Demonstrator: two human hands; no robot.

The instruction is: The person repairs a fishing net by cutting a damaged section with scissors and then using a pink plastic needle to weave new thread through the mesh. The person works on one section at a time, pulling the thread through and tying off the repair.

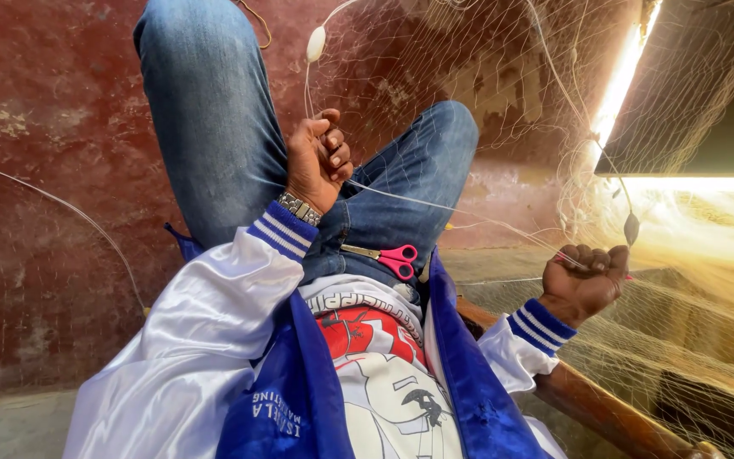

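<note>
Far left of frame: red-brown worn wall (53, 127), one thin pale line (70, 208) curving across it from the left edge down toward lower centre-left. White satin jacket sleeve (214, 314) with blue striped cuff runs up from bottom left to centre.

Centre: left hand (320, 157) raised in front of the blue jeans (214, 110), fingers curled in tight, pinching a thin strand of the fishing net (469, 102); metal wristwatch (299, 207) on that wrist. A white oval float (316, 43) hangs on the cord just above the hand, upper centre. A taut line (443, 206) runs from the left hand across the knee down to the right hand.

Centre, lower: scissors with pink handles (388, 256) lie on the lap, on the jeans just above the printed white shirt (384, 374), blades pointing frame-left, touched by neither hand. Blue jacket lining (299, 399) on both sides of the shirt.

Right: right hand (586, 276) closed in a fist, knuckles up, gripping net strands plus something thin and pink, mostly hidden in the fist, can't tell what it is. A small dark sinker (631, 228) hangs on the net just above that hand. Net mesh fills the upper right and right side, draped down, backlit by bright light at the upper right. A brown wooden rail (596, 404) crosses lower right under the right forearm.
</note>
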